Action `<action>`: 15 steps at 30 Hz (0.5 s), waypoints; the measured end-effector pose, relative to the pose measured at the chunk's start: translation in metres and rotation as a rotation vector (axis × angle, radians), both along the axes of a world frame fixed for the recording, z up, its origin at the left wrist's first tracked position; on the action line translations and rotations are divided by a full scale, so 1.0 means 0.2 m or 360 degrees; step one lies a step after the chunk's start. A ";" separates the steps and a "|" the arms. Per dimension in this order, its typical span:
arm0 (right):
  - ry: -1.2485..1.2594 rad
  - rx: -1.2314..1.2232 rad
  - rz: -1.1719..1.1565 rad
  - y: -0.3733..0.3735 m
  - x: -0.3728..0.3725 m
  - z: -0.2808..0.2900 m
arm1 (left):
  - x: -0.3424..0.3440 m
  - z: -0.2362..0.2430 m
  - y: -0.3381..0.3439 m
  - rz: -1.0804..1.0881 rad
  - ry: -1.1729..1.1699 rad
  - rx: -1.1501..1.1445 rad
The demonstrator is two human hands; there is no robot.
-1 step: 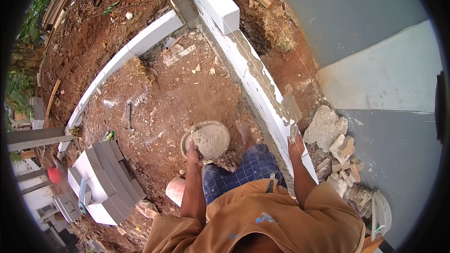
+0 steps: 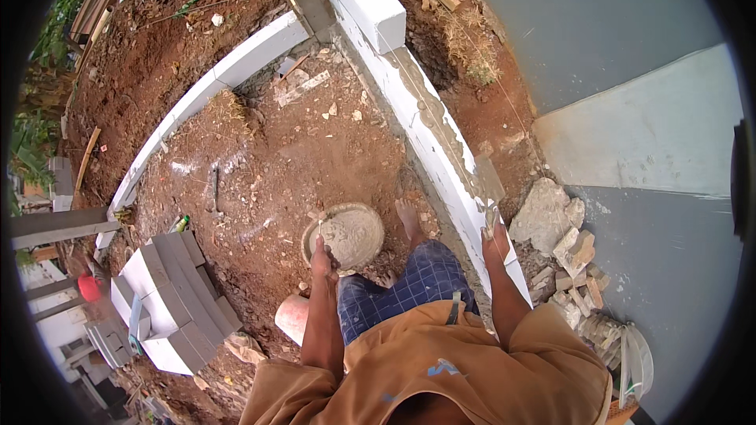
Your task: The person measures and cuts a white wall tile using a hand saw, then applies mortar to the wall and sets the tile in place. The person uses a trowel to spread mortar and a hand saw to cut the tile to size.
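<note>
My right hand [image 2: 495,242] is closed around the handle of a trowel [image 2: 489,179]. Its flat, mortar-smeared blade lies at the top of the low white block wall [image 2: 431,130], where a strip of wet grey mortar [image 2: 433,114] runs along the blocks. To the left, my left hand [image 2: 322,260] is closed at the near left rim of a round pan [image 2: 379,228] holding grey mortar [image 2: 346,238]. A small light-brown piece [image 2: 316,216] shows just beyond its fingers. Whether it belongs to something in that hand cannot be made out.
A larger white block [image 2: 383,27] stands farther along the wall. Stacked blocks [image 2: 177,291] and a pinkish bucket [image 2: 293,317] are at left, a hammer-like tool [image 2: 214,189] on the soil. Rubble [image 2: 543,212] lies right of the wall, beside a grey wall [image 2: 669,283].
</note>
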State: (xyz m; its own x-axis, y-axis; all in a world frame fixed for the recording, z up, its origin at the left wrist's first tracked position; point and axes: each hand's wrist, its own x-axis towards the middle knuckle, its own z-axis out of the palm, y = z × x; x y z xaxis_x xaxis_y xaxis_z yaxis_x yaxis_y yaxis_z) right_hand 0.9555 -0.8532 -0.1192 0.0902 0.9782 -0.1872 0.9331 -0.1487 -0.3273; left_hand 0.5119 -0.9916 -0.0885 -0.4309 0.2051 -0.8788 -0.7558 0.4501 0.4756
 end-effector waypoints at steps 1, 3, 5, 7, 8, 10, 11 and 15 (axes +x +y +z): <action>-0.0029 -0.0057 0.0067 0.05 -0.03 -0.05 | 0.02 -0.03 -0.04 0.0055 0.0024 -0.0025; -0.0015 0.0120 0.0044 0.15 -0.12 -0.12 | 0.01 -0.07 -0.15 0.0113 0.0073 -0.0112; 0.0061 0.0071 0.0021 0.12 -0.15 -0.17 | 0.02 -0.07 -0.27 0.0211 0.0038 -0.0232; 0.0091 -0.0052 0.0033 0.23 -0.20 -0.17 | -0.01 -0.11 -0.31 0.0291 -0.0009 -0.0203; 0.0026 -0.0050 0.0044 0.22 -0.19 -0.19 | 0.00 -0.13 -0.34 0.0291 0.0033 -0.0171; 0.0040 0.0046 0.0037 0.20 -0.21 -0.17 | 0.02 -0.16 -0.40 0.0326 0.0061 -0.0140; 0.0048 0.0092 0.0033 0.18 -0.22 -0.17 | 0.04 -0.17 -0.44 0.0344 0.0076 -0.0127; 0.0098 -0.0028 0.0068 0.19 -0.20 -0.15 | 0.10 -0.20 -0.43 0.0463 0.0049 -0.0027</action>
State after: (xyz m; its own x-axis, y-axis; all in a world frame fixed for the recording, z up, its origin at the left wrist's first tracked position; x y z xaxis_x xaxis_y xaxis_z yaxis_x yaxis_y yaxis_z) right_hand 0.9156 -0.8153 -0.1496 0.0360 0.9774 -0.2083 0.9169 -0.1152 -0.3821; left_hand 0.5327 -1.0785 -0.1289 -0.4959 0.0546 -0.8667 -0.8396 0.2248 0.4945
